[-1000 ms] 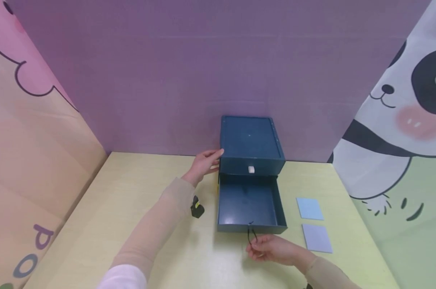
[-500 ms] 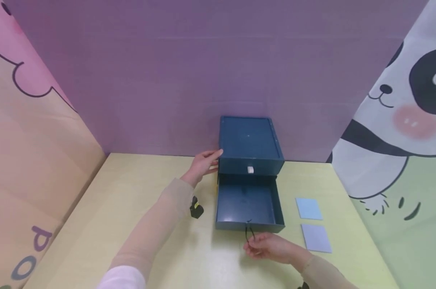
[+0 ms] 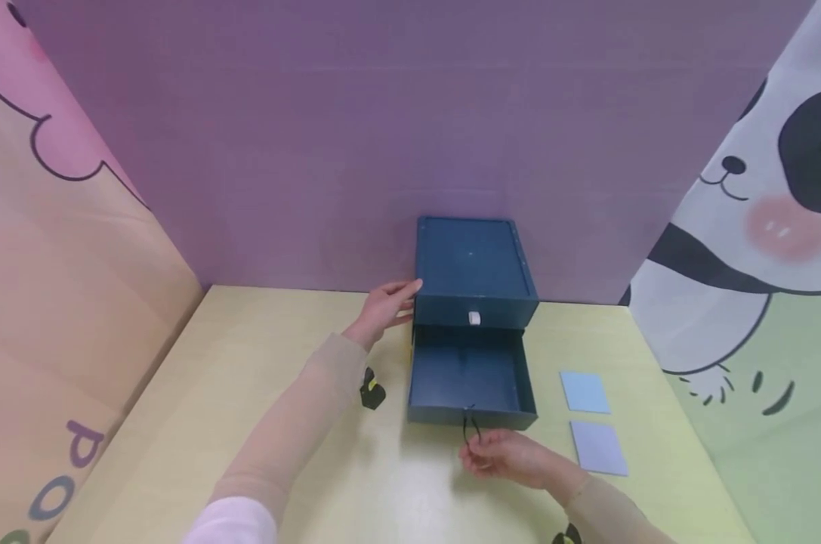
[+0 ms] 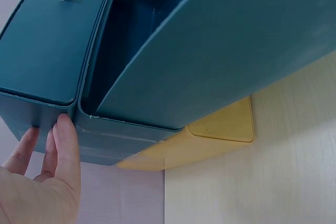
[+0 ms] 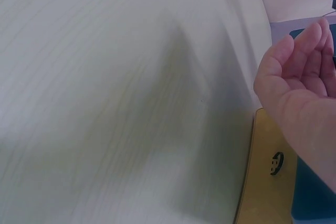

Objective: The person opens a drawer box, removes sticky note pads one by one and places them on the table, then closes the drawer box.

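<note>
A dark blue cabinet stands against the purple back wall, its upper drawer closed behind a small white pull tab. Below, the middle drawer is pulled well out and holds nothing. My left hand presses nearly straight fingers on the cabinet's left side; in the left wrist view its fingertips touch the blue wall. At the drawer front, my right hand pinches the black cord loop. A yellow bottom section shows beneath the blue part in the left wrist view.
Light blue and lavender square pads lie on the pale wooden table right of the drawer. A small black object with a yellow mark shows beside the left forearm. Printed cloth walls border the table's sides.
The pulled-out drawer has slid a little back toward the cabinet, and my right hand has moved with it on the cord loop. My left hand stays on the cabinet's side.
</note>
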Available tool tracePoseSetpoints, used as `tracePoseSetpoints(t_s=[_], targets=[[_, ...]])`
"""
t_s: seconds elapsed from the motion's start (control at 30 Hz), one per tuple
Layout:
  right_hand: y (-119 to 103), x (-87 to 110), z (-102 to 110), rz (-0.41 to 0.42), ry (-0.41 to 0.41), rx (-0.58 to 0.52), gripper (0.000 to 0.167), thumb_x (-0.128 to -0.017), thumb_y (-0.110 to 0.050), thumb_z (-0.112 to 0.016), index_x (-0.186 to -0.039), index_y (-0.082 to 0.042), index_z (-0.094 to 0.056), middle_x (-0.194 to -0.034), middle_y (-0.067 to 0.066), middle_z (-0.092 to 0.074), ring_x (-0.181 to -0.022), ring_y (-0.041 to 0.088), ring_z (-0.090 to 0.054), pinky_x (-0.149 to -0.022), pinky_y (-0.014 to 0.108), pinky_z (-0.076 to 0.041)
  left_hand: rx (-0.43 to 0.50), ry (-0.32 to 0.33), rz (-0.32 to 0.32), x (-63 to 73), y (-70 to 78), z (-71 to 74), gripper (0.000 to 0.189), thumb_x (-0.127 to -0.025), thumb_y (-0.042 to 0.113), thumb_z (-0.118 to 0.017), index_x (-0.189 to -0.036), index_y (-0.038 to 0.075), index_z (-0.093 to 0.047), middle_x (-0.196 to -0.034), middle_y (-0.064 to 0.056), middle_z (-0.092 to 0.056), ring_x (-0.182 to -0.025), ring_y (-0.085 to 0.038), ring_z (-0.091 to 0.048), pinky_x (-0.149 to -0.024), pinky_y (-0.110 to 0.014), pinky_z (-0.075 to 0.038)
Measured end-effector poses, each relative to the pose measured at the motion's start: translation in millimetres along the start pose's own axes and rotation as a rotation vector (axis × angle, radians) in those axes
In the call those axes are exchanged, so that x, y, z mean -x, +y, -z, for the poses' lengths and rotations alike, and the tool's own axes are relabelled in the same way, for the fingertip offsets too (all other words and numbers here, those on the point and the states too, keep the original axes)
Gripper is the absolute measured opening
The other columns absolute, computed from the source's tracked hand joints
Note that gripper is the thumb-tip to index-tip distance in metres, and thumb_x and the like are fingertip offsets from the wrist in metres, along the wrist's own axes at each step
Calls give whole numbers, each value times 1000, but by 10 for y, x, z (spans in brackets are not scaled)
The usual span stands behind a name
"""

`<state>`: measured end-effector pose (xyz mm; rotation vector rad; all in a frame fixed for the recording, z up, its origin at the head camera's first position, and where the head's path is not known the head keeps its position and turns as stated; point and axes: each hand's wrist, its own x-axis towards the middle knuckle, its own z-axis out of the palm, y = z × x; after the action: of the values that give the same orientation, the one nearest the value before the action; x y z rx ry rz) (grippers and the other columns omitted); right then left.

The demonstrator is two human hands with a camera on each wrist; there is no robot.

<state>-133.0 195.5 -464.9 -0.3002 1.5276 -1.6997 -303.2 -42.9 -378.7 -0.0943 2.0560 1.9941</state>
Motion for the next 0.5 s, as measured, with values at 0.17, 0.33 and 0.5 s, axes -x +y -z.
tracePoseSetpoints(t_s=[0.17, 0.33, 0.5], targets=[[-7, -6, 27, -8, 25, 1, 21, -99, -17, -47, -106, -8, -64, -97, -5, -67, -94, 9, -60, -96, 35, -49, 1, -4, -4, 5, 13, -3, 54, -88, 39, -65, -130, 6, -55, -131, -13, -57, -114, -29, -58, -93, -40, -52], [-24, -20, 21, -2, 22, -12, 21, -99, -18, -47, -105, -9, -64, -97, -7, -67, -94, 8, -60, -97, 35, -48, 1, -1, -1, 1, 3, 4, 55, -87, 41, -66, -130, 7, -56, -131, -12, -57, -115, -28, -58, -94, -40, -52], [-32, -40, 7, 9, 11, -27, 19, -99, -17, -47, -103, -12, -65, -96, -7, -67, -94, 7, -60, -95, 32, -49, -1, 1, 5, 2, -1, 3, 56, -87, 41, -66, -130, 7, -56, -130, -12, -57, -115, -28, -58, -94, -41, -52]])
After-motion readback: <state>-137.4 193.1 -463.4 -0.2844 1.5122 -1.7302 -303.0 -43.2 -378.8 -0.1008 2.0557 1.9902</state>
